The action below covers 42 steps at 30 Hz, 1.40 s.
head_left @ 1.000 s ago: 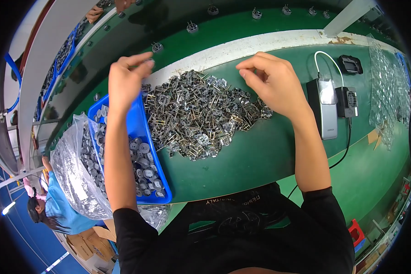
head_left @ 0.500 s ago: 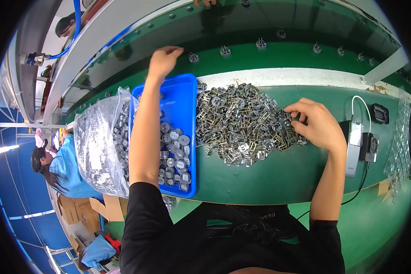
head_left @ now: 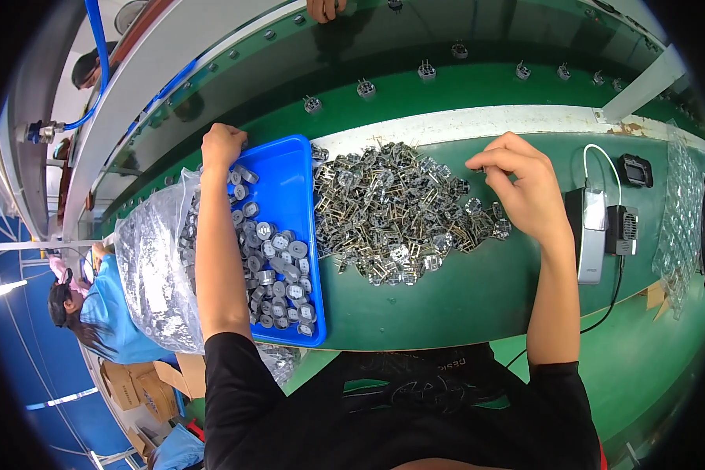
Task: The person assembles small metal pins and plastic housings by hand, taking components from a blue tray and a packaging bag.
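My left hand [head_left: 222,146] is closed at the far left corner of a blue tray [head_left: 312,204]; what its curled fingers hold, if anything, is hidden. Round grey plastic parts [head_left: 278,290] fill the tray's near and left side, partly behind my left forearm. To the tray's right lies a heap of small metal parts with pins [head_left: 399,207]. Above the heap's right edge, my right hand [head_left: 521,176] has thumb and forefinger pinched together. A tiny dark bit shows at its fingertips, too small to name.
A row of pinned round parts [head_left: 366,88] stands on the green strip beyond a white ledge [head_left: 446,124]. A clear plastic bag [head_left: 160,258] leans left of the tray. A power bank [head_left: 592,235] with cables lies right. Other people sit at left; another person's hand [head_left: 325,9] shows at top.
My left hand has drawn back from the green strip to the tray's far left corner. My right hand has lifted off the heap's edge. The whole view has shifted slightly.
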{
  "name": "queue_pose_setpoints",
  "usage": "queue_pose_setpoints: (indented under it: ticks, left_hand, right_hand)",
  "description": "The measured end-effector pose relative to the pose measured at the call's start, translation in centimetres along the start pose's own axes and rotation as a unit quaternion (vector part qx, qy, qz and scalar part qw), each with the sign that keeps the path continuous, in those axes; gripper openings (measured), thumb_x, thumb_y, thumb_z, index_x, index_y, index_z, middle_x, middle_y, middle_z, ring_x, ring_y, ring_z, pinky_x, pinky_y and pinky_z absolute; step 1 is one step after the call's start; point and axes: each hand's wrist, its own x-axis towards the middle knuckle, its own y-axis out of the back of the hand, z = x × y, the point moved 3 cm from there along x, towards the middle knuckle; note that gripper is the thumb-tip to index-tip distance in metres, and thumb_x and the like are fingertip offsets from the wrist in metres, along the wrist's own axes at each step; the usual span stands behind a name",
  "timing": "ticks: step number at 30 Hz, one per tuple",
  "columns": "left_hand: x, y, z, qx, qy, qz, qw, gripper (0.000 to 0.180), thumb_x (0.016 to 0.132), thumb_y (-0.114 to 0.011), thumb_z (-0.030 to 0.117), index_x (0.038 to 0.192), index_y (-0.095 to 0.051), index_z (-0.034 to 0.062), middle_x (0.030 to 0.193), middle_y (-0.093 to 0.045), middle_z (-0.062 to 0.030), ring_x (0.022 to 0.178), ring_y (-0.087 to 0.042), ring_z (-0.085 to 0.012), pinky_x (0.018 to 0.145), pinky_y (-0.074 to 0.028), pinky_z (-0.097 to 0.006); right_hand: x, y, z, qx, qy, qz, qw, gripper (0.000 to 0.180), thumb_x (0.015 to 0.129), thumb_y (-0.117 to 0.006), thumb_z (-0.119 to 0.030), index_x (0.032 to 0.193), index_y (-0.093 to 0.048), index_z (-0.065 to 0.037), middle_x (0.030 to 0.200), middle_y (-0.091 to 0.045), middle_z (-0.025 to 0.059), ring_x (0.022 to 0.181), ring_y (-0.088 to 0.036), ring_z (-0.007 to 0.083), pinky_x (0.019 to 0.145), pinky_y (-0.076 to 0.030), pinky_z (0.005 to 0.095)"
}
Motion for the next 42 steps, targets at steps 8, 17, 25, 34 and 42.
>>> queue_pose_setpoints:
  ticks: [8, 17, 25, 34, 42]
  left_hand:
    - [-3.0, 0.9, 3.5, -0.198, -0.105, 0.038, 0.974, 0.04, 0.076, -0.074, 0.013, 0.112, -0.069, -0.0035, 0.099, -0.073, -0.0167, 0.091, -0.071, -0.0227, 0.083, -0.054, -0.033]
    - [-18.5, 2.7, 16.8, -0.468, -0.256, -0.193, 0.823, 0.038, 0.079, -0.072, -0.003, 0.116, -0.068, 0.0019, 0.09, -0.066, -0.0044, 0.071, -0.061, -0.0053, 0.064, -0.052, -0.02]
    - [-21.2, 1.1, 18.6, -0.46, -0.308, -0.269, 0.788, 0.044, 0.076, -0.07, -0.009, 0.12, -0.064, -0.0069, 0.098, -0.059, -0.0064, 0.079, -0.062, -0.0094, 0.067, -0.052, -0.021]
    - [-21.4, 0.5, 18.9, -0.456, -0.312, -0.283, 0.784, 0.039, 0.077, -0.073, -0.001, 0.116, -0.068, -0.002, 0.09, -0.061, -0.0072, 0.076, -0.067, -0.0098, 0.068, -0.054, -0.022]
    - [-21.3, 0.3, 18.8, -0.455, -0.293, -0.298, 0.787, 0.038, 0.077, -0.073, -0.001, 0.115, -0.068, -0.0022, 0.088, -0.062, -0.0068, 0.075, -0.066, -0.0095, 0.067, -0.053, -0.022]
  right_hand:
    - [0.0, -1.0, -1.0, 0.054, -0.029, -0.029, 0.998, 0.015, 0.078, -0.076, -0.002, 0.091, -0.07, -0.001, 0.08, -0.066, 0.0062, 0.066, -0.063, 0.014, 0.06, -0.049, 0.0264]
    - [-0.3, -2.7, -1.8, 0.16, 0.077, 0.018, 0.984, 0.014, 0.077, -0.078, -0.001, 0.09, -0.073, -0.003, 0.089, -0.068, 0.0049, 0.07, -0.062, 0.0125, 0.06, -0.047, 0.0246]
    - [-0.8, -3.7, -2.9, 0.14, 0.083, 0.028, 0.986, 0.011, 0.081, -0.073, -0.001, 0.091, -0.07, -0.004, 0.087, -0.061, 0.0032, 0.067, -0.057, 0.0126, 0.056, -0.045, 0.0259]
    - [-1.0, -4.2, -3.1, 0.1, 0.111, 0.04, 0.988, 0.012, 0.081, -0.073, -0.001, 0.091, -0.07, -0.005, 0.088, -0.057, 0.0037, 0.072, -0.059, 0.0162, 0.059, -0.048, 0.0293]
    - [-1.1, -4.6, -3.1, 0.046, 0.148, 0.076, 0.985, 0.013, 0.078, -0.073, -0.001, 0.089, -0.069, -0.006, 0.083, -0.057, 0.0027, 0.066, -0.06, 0.017, 0.054, -0.048, 0.0296]
